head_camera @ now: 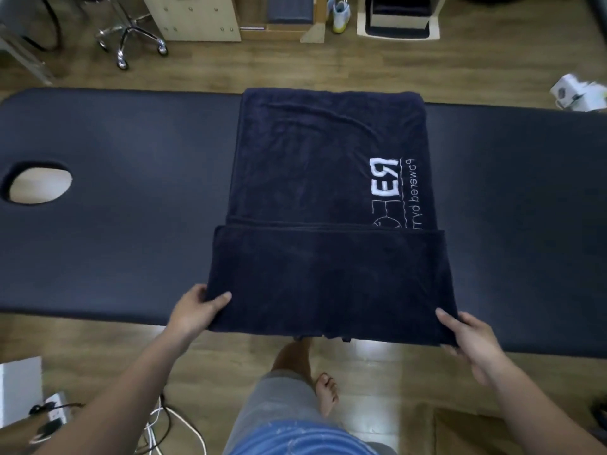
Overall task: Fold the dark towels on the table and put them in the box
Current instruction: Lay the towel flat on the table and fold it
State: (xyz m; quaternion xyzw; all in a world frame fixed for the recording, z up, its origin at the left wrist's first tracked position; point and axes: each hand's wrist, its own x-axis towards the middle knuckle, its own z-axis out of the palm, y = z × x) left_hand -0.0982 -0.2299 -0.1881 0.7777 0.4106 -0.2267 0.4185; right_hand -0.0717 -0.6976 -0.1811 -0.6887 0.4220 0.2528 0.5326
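The dark navy terry towel (328,152) is lying across the middle of the long dark padded table (138,244), with its near part folded back on top. The left hand (197,310) is holding the fold's near left corner, and the right hand (469,336) the near right one. The table's oval hole (39,187) is lying far left.

Towel (328,142): dark cloth, matt, fuzzy nap (white stitched lettering stands out on it). Desk (131,192): dark padded covering, smooth, faint sheen. Floor (377,362): wood-look planks, glossy with light glare; chair base (131,34) shiny chromed metal.
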